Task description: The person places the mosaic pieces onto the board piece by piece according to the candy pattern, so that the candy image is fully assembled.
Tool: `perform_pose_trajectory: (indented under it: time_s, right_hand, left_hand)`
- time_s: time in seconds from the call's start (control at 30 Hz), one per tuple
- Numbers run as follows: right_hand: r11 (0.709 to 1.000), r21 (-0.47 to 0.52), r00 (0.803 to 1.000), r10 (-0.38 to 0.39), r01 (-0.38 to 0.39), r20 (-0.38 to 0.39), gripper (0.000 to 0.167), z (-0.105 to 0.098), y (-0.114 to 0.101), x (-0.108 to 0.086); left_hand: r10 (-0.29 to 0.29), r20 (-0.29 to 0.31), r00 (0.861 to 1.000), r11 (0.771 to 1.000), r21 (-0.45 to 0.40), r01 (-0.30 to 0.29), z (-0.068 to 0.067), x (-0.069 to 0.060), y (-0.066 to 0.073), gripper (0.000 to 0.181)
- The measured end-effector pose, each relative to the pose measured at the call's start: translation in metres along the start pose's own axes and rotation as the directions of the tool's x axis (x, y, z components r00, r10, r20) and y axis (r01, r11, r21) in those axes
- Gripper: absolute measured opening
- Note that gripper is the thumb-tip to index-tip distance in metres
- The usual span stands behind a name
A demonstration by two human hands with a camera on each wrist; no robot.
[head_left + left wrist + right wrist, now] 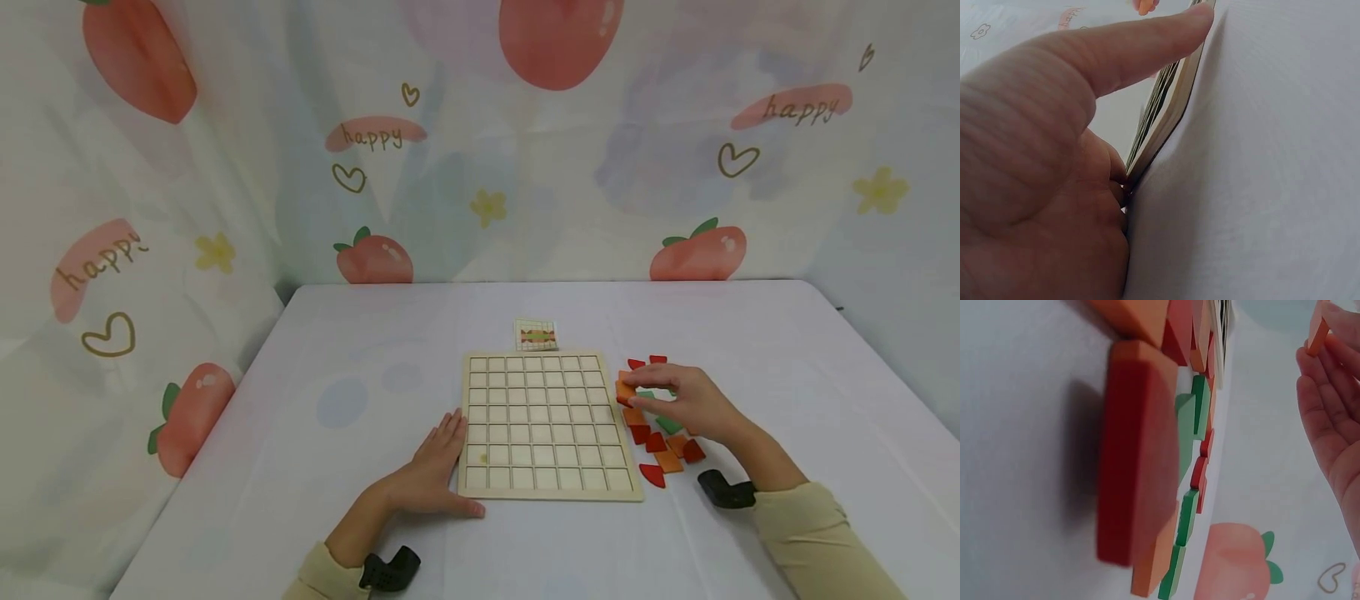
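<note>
My left hand [427,473] lies with straight fingers along the left edge of a pale wooden grid board [551,493]. Its thumb reaches past the board's front-left corner; the left wrist view shows that thumb [1141,47] against the board's side [1169,119]. Just off the board's right edge, my right hand [697,404] pinches an orange block [624,390] between thumb and fingers. In the right wrist view, the hand [1338,419] holds the orange block [1317,328] raised above the table. Beneath and around it lie flat red, orange and green blocks [656,442].
A small card [536,335] printed with a coloured pattern lies behind the board. One red block [652,475] sits nearest the front, by the board's right corner. Black wrist devices [726,489] are on both arms. Printed cloth [525,167] hangs behind the white table [360,333].
</note>
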State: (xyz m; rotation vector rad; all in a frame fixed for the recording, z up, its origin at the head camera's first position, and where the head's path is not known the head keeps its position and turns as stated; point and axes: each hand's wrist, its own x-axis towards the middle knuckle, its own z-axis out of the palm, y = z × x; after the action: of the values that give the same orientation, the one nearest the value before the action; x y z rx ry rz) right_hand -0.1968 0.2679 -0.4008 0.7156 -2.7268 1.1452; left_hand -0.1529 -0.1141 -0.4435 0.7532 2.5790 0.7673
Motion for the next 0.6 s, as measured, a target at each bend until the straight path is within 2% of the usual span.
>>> perform_pose_trajectory:
  time_s: [0.17, 0.33, 0.6]
  right_hand:
    - [0.998, 0.06, 0.999, 0.019, -0.021, 0.031, 0.035, 0.005, -0.003, 0.003]
    - [0.997, 0.066, 0.997, 0.035, -0.04, 0.065, 0.035, 0.009, -0.002, 0.005]
    - [0.996, 0.042, 0.996, -0.078, 0.076, 0.038, 0.029, 0.013, 0.002, 0.009]
  left_hand:
    - [-0.002, 0.003, 1.0, 1.0, -0.005, 0.002, -0.001, 0.0, 0.0, 0.118]
    - [0.004, 0.002, 1.0, 1.0, -0.015, -0.004, -0.001, 0.0, 0.001, 0.118]
    - [0.03, -0.003, 1.0, 0.999, -0.026, -0.03, -0.002, -0.001, 0.001, 0.118]
